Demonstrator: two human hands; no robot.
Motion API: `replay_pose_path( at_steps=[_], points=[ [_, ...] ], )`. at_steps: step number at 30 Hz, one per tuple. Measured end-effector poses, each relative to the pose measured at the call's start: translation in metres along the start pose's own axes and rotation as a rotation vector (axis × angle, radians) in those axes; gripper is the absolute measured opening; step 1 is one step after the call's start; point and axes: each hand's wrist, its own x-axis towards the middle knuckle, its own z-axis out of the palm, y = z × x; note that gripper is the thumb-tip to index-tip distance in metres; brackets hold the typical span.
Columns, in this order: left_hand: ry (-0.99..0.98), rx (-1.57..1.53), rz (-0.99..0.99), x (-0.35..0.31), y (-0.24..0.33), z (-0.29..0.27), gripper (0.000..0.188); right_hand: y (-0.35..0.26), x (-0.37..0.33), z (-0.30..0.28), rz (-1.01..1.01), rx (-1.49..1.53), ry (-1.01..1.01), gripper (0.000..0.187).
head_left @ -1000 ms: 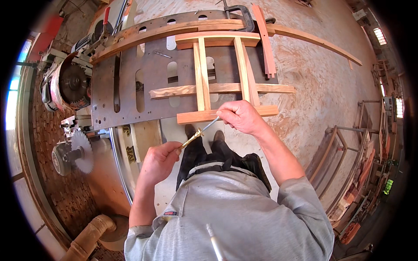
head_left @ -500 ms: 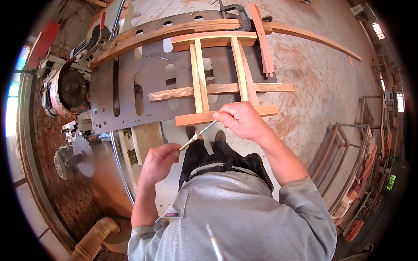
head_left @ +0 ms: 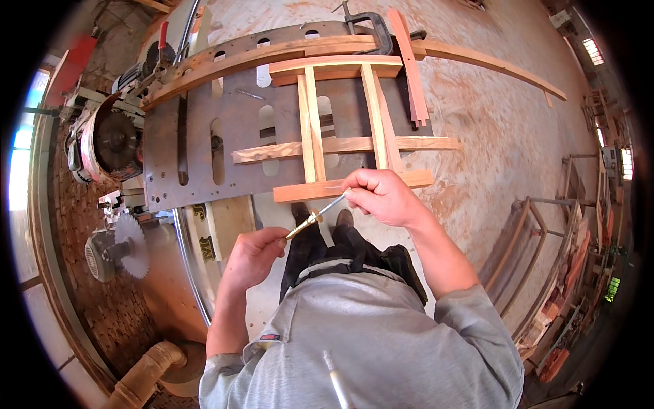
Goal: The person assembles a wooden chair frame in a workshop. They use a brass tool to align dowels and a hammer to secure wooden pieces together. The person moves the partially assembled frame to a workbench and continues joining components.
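In front of my waist, both hands hold a slim metal rod, brass-coloured at one end and silver at the other, slanting up to the right. My left hand [head_left: 257,256] pinches the brass end [head_left: 300,228] between thumb and fingers. The silver end [head_left: 332,204] is gripped by my right hand [head_left: 379,198], its fingers curled and closed. A small collar with a round edge sits where the two colours meet. Just beyond my right hand lies a wooden frame [head_left: 310,126], made of two uprights between crosspieces; its near crosspiece [head_left: 296,193] overhangs the table edge.
The frame rests on a slotted metal table [head_left: 197,153]. A clamp [head_left: 381,34] grips a long wooden strip [head_left: 252,56] at the far side, beside a reddish slat [head_left: 411,78]. Circular saw blades [head_left: 129,245] stand at left. A cigarette-like white stick [head_left: 336,385] shows at the lower edge.
Both hands have shifted slightly to the right with the rod still between them. The table and frame appear a little lower in the view.
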Motion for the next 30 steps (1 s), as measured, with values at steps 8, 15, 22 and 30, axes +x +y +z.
replay_pose_path(
  at_steps=[8,15,22,30],
  points=[
    [-0.039,-0.01,0.01,-0.001,0.012,0.003,0.013,0.004,-0.004,-0.008,-0.001,-0.108,0.015,0.019],
    [-0.033,-0.007,0.005,0.0,0.005,0.007,0.014,0.01,-0.006,-0.009,-0.029,0.109,-0.026,0.017],
    [-0.006,0.013,0.006,0.003,0.004,0.014,0.018,0.005,-0.009,-0.01,-0.011,0.054,0.009,0.015],
    [-0.009,-0.055,-0.057,0.003,0.009,0.022,0.016,0.007,-0.012,-0.021,-0.083,-0.003,0.001,0.018]
  ],
)
